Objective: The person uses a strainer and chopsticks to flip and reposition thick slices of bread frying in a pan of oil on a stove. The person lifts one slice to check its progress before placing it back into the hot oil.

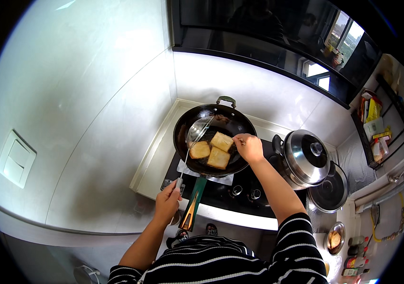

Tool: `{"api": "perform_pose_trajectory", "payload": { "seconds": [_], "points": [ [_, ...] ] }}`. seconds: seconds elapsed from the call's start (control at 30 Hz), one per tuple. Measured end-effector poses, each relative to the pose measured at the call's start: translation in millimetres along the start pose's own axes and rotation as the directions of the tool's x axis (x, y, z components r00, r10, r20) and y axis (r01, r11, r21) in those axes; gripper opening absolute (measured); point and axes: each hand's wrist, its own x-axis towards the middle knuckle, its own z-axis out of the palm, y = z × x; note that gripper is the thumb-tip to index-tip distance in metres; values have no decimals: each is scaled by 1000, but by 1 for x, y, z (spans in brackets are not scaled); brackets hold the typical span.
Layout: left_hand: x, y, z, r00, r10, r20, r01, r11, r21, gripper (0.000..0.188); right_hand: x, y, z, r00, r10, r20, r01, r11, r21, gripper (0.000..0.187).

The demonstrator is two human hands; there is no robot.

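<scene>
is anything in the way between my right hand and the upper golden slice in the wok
Nothing visible: your right hand is at the right edge of the slice. The skimmer in your left hand is left of the slice.

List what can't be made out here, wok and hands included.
Head view:
Undersides of the golden slices: against the wok.
Whether the right hand holds anything: curled grip hides it.
Inside of the steel pot: covered by its lid.
Details of the bottles: too small.
</scene>
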Motion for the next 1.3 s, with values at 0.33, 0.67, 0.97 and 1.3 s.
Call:
{"api": "perform_pose_trajectory", "payload": {
  "seconds": [0.33,0.67,0.97,1.3],
  "points": [
    [7,-3,1,1000,3,-2,-3,1000,6,37,-33,-55,1,976,-17,216,-114,809,577,19],
    [2,1,-1,1000,-4,14,4,1000,-23,36,-25,-41,51,974,130,184,-222,697,682,21],
    [1,-13,-7,1000,15,5,-15,1000,6,36,-16,41,23,973,209,-101,-175,946,273,17],
    [6,-9,-9,999,19,49,-18,999,-27,35,-29,2,-10,996,46,-73,-35,988,148,14]
  ]
}}
